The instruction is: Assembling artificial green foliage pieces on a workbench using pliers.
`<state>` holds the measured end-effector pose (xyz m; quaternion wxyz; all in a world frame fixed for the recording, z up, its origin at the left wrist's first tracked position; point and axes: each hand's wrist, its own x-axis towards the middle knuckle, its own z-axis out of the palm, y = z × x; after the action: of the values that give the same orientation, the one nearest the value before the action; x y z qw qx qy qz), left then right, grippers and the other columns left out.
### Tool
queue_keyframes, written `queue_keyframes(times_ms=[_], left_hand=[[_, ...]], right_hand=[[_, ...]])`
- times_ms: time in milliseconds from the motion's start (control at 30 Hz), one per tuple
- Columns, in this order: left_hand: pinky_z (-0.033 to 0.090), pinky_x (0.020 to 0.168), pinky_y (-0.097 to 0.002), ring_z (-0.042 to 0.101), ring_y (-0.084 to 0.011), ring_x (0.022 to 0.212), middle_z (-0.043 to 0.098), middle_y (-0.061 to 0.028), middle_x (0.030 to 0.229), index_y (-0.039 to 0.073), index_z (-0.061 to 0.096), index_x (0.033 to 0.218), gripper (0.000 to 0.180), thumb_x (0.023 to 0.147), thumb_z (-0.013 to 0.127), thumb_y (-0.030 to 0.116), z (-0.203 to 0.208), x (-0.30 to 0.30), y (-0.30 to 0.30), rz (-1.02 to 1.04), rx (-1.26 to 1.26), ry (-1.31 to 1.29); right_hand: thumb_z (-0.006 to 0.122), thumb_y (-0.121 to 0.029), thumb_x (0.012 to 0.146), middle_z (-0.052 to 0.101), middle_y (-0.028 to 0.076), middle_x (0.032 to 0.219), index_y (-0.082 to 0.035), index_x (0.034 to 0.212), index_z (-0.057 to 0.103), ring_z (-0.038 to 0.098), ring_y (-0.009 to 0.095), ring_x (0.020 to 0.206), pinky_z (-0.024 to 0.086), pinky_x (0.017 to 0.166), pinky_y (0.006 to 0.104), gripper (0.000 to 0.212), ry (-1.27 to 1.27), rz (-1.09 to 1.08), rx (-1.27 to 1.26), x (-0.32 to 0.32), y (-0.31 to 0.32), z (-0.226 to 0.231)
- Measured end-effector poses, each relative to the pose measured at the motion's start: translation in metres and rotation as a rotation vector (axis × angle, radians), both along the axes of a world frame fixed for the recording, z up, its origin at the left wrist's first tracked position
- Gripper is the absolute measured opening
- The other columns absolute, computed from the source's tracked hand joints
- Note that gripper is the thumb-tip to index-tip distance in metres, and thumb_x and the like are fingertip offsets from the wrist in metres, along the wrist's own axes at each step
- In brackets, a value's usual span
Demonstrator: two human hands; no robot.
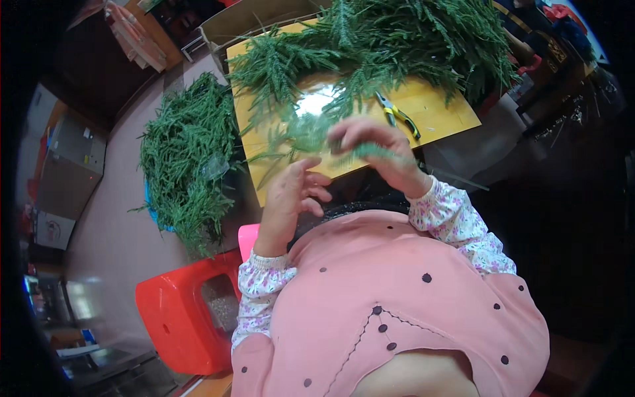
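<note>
My right hand [391, 159] is closed over the near edge of the yellow table, its fingers curled around a green artificial pine sprig [305, 137]. Motion smears the sprig and the fingertips, so its exact shape is hard to make out. Just left of it, my left hand [286, 202] has its fingers apart, with nothing visible in them. Beyond the right hand lie pliers [399, 118] with yellow and black handles. A large heap of green pine branches [410, 43] covers the far part of the table [440, 119].
Left of the table, another pile of pine branches [188, 155] rests low down, with a bit of blue rim [151, 208] showing beneath. A red plastic stool [175, 314] stands at the lower left. Behind the table is an open cardboard box [241, 23].
</note>
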<state>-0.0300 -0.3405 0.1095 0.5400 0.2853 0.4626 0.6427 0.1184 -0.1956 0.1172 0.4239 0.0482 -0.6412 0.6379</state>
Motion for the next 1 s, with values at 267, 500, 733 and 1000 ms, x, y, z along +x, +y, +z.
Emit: queue_keyframes(times_ms=[267, 500, 733, 1000], left_hand=[[0.05, 0.056, -0.0233, 0.06, -0.0146, 0.07, 0.063, -0.0072, 0.088, 0.0, 0.052, 0.115, 0.039, 0.097, 0.045, 0.034, -0.022, -0.022, -0.006, 0.081, 0.0, 0.132], [0.054, 0.066, -0.0299, 0.061, -0.0193, 0.079, 0.061, -0.0111, 0.097, 0.001, 0.047, 0.121, 0.037, 0.099, 0.04, 0.029, -0.012, -0.066, -0.033, 0.552, 0.256, -0.142], [0.056, 0.079, -0.0393, 0.062, -0.0261, 0.094, 0.059, -0.0171, 0.108, -0.002, 0.044, 0.123, 0.035, 0.1, 0.036, 0.023, 0.004, -0.101, -0.063, 0.84, 0.388, -0.262], [0.056, 0.078, -0.038, 0.062, -0.0267, 0.094, 0.059, -0.0193, 0.108, -0.005, 0.042, 0.125, 0.038, 0.101, 0.035, 0.022, -0.025, -0.048, -0.053, 0.478, 0.243, -0.286]], right_hand=[[0.057, 0.003, 0.085, 0.063, 0.01, 0.103, 0.0, 0.093, 0.062, 0.061, 0.016, 0.088, 0.051, 0.074, 0.0275, 0.01, -0.192, -0.013, 0.642, -0.021, -0.047, 0.005], [0.052, -0.001, 0.091, 0.062, 0.005, 0.088, 0.001, 0.099, 0.061, 0.057, 0.009, 0.07, 0.047, 0.062, 0.0204, 0.012, -0.28, -0.151, -0.043, -0.017, -0.047, -0.017], [0.051, -0.009, 0.094, 0.061, 0.006, 0.093, 0.001, 0.106, 0.057, 0.056, 0.009, 0.067, 0.047, 0.06, 0.0204, 0.016, -0.486, -0.147, 0.032, -0.024, -0.051, -0.039], [0.042, -0.011, 0.098, 0.056, 0.013, 0.111, 0.002, 0.114, 0.051, 0.061, 0.013, 0.072, 0.049, 0.063, 0.0212, 0.022, -0.262, -0.144, 0.11, -0.049, -0.1, -0.03]])
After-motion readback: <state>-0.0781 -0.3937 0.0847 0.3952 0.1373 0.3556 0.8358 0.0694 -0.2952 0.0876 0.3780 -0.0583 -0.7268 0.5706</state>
